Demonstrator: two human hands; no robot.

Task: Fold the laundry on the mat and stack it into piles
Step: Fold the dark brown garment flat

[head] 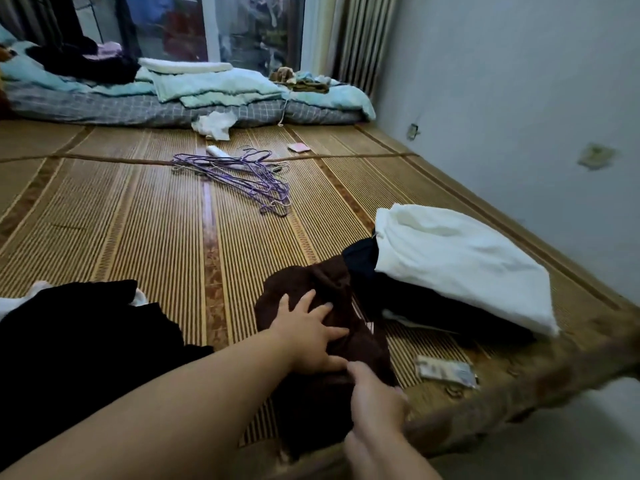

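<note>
Flat-fingered, left hand (311, 336) pins brown garment (298, 285) (right hand (375, 401) pinches it) on mat (138, 220).

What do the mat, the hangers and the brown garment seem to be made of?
Mat: woven bamboo or reed strips, slightly glossy; fine parallel slats catch light.
Hangers: thin wire, probably purple-coated; slim bent outlines.
Brown garment: soft matte fabric, perhaps knit or fleece; it bunches in thick folds.

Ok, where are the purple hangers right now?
In the head view, the purple hangers lie heaped on the mat at centre frame, well beyond the brown garment and just short of the crumpled white cloth by the bedding.
</note>
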